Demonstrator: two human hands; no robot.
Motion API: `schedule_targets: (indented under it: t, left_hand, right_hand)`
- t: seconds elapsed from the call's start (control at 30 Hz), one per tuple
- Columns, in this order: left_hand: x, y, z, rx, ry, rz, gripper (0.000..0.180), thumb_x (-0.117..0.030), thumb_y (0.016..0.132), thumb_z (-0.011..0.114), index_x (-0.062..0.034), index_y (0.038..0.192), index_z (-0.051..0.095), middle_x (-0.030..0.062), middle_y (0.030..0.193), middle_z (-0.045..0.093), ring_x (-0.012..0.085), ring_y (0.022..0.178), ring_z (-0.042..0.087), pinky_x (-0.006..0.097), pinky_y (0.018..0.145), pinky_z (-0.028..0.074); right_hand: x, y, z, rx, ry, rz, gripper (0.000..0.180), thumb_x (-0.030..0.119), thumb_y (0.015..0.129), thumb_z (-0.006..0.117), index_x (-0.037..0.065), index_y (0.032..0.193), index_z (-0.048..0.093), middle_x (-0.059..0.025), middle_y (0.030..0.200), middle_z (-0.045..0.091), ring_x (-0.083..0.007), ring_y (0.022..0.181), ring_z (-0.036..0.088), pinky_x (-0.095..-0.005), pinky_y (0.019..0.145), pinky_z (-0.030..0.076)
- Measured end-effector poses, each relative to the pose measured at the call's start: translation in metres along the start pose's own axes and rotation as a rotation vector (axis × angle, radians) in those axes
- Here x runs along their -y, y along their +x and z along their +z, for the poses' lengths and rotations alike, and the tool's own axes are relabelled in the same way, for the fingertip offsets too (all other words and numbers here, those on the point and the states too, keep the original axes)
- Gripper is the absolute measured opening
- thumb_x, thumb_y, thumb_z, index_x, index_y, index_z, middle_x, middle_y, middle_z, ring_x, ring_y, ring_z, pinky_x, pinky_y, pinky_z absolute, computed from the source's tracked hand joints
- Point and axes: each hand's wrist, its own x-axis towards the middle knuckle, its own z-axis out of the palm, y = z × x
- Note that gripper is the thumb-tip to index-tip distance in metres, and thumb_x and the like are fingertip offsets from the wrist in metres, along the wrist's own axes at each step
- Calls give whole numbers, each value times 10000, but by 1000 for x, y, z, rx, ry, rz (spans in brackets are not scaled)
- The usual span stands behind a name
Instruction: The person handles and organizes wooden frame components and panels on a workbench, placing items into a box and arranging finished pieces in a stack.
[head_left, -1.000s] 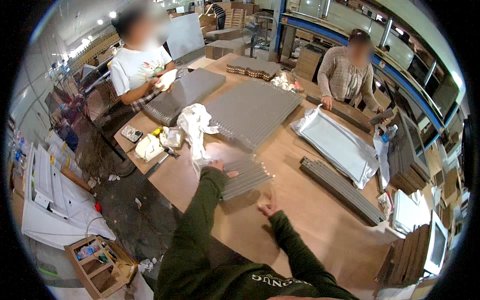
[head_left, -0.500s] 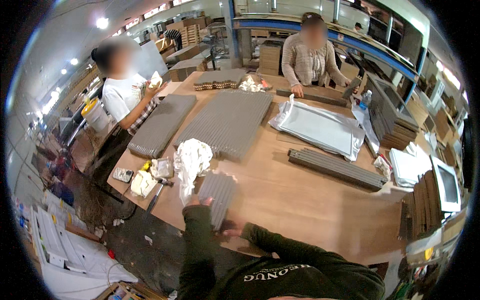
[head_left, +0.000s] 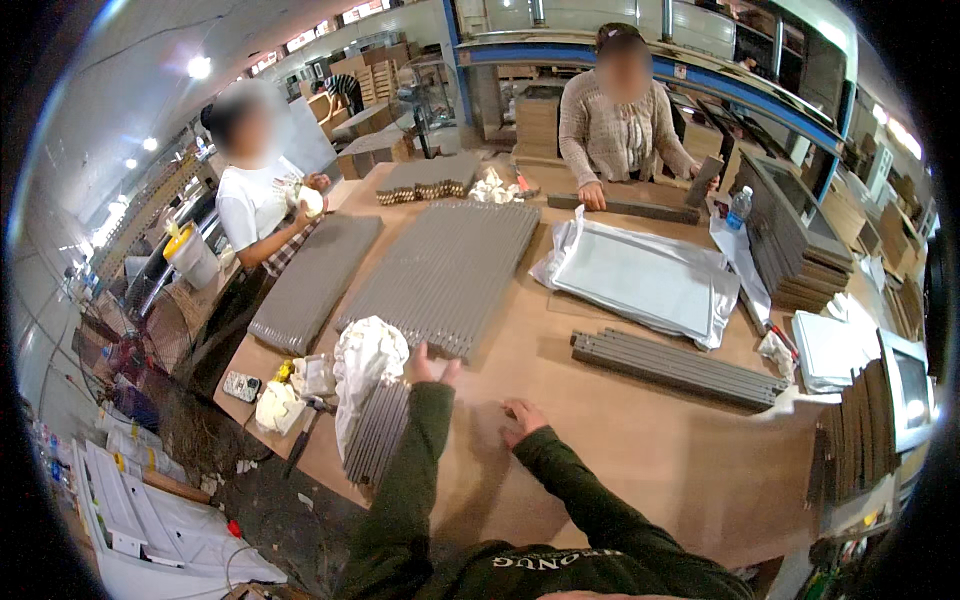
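Note:
My left hand [head_left: 433, 368] is at the near edge of a wide row of grey strips [head_left: 440, 280], with thumb and fingers apart and nothing held. To its right, my right hand [head_left: 523, 420] hovers over or rests on the bare brown tabletop, empty, its fingers loosely apart. A small bundle of narrow grey strips [head_left: 377, 432] lies left of my left forearm, close to the table's front edge. Against its far end sits a crumpled white cloth [head_left: 370, 350]. Another row of grey strips [head_left: 315, 285] lies farther left.
Left of the cloth lie a phone [head_left: 241, 386], pale rags [head_left: 279, 407] and a dark-handled tool [head_left: 303, 440]. To the right are a stack of grey bars [head_left: 675, 368] and wrapped pale panels [head_left: 640, 275]. Two co-workers stand at the table, one handling a grey bar [head_left: 640, 207].
Both hands have left the small bundle of strips, moving farther over the table and rightward. The bundle now lies farther left, beside the cloth. The view has shifted slightly.

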Motion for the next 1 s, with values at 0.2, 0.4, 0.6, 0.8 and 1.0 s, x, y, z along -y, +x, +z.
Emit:
schedule_targets:
  t: [0.2, 0.4, 0.6, 0.8, 1.0]
  left_hand:
    - [55, 74, 71, -313, 292, -558, 939, -469, 694, 606, -19, 1327, 78, 240, 1361, 110, 345, 1268, 134, 424, 1021, 179]
    - [77, 67, 83, -417, 289, -357, 882, -354, 661, 673, -19, 1307, 174, 273, 1330, 143, 398, 1232, 180, 434, 996, 242]
    - [42, 67, 62, -383, 216, -387, 842, -334, 648, 686, -15, 1276, 225, 252, 1310, 172, 379, 1209, 232, 463, 948, 305]
    - [75, 68, 55, -395, 194, -345, 955, -327, 665, 682, -5, 1323, 69, 246, 1351, 91, 369, 1255, 129, 448, 1018, 182]
    - [79, 72, 54, -235, 176, -469, 958, -302, 689, 649, 64, 1307, 15, 245, 1367, 69, 326, 1281, 88, 374, 1049, 133]
  right_hand:
    - [-23, 0, -9, -79, 117, -74, 331, 183, 689, 591, 36, 979, 529, -137, 896, 542, -222, 774, 581, -320, 685, 479]
    - [-16, -1, -17, -108, 173, -74, 336, 210, 657, 593, 52, 950, 545, -147, 861, 558, -270, 756, 563, -341, 682, 470]
    - [4, -8, -34, -90, 157, -12, 271, 192, 698, 573, 38, 921, 567, -136, 839, 567, -227, 703, 572, -309, 654, 477]
    - [2, -3, -20, -71, 212, -47, 294, 208, 683, 579, 31, 919, 575, -126, 821, 577, -224, 689, 583, -310, 630, 479]
    - [-6, -4, -19, -52, 132, -50, 294, 219, 681, 582, 38, 912, 585, -120, 811, 583, -224, 696, 586, -309, 628, 478]
